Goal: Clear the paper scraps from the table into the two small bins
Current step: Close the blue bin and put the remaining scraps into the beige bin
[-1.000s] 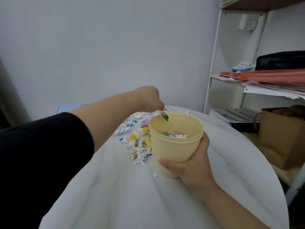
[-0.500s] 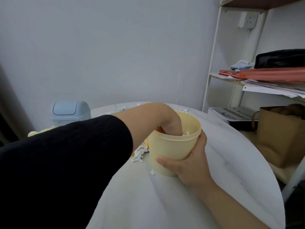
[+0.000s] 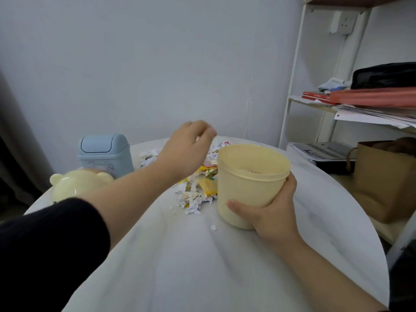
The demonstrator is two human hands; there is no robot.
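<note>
My right hand (image 3: 267, 212) grips a pale yellow bin (image 3: 249, 185) that stands upright on the white table (image 3: 202, 266); scraps lie inside it. My left hand (image 3: 186, 149) hovers above the pile of paper scraps (image 3: 198, 188) just left of that bin, fingers curled downward and blurred, with nothing visibly held. A small blue bin with a swing lid (image 3: 104, 154) stands at the table's far left. A single white scrap (image 3: 213, 227) lies in front of the yellow bin.
A pale yellow bear-shaped lid (image 3: 76, 184) lies in front of the blue bin. A white shelf unit (image 3: 299, 86) with books, papers and a black bag stands to the right, with a brown paper bag (image 3: 387, 176) below. The wall is close behind the table.
My left hand has come up out of the yellow bin and moved left, above the scrap pile. The yellow bin and my right hand have stayed put.
</note>
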